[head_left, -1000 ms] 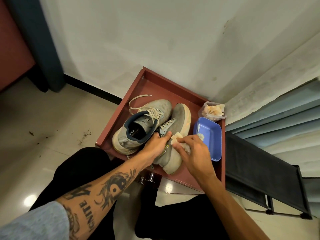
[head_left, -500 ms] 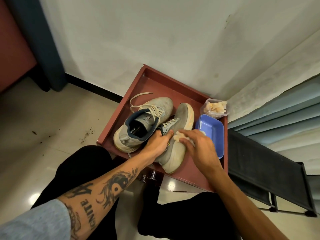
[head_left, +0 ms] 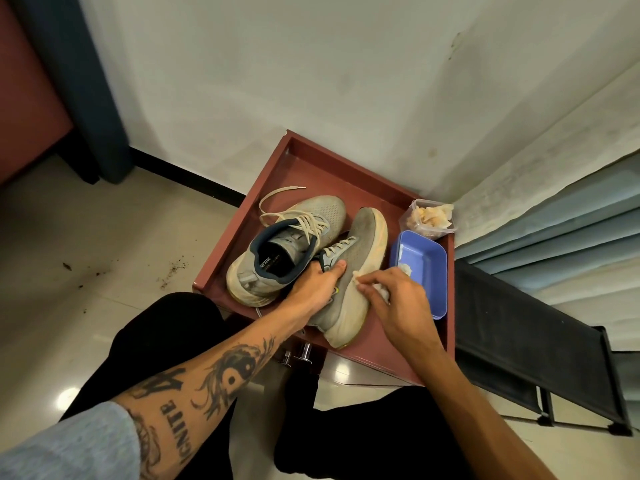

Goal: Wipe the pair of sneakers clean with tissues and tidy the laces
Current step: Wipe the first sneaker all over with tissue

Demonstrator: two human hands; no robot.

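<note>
- Left hand grips the right sneaker, tilted in the tray.
- Right hand pinches a tissue against its side.
- Risk: hard rubbing could shred the tissue; a slackened grip would let the sneaker roll.

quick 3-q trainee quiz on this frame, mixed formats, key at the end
1. True or false: the right hand holds a tissue against the tilted sneaker.
2. What does the left hand grip? A) the tilted sneaker B) a brush C) a spray bottle
3. Fill in: the loose lace trailing on the red tray belongs to the ____ sneaker.

Key: 1 true; 2 A; 3 upright, meaning the upright sneaker beside the tilted one.
</note>
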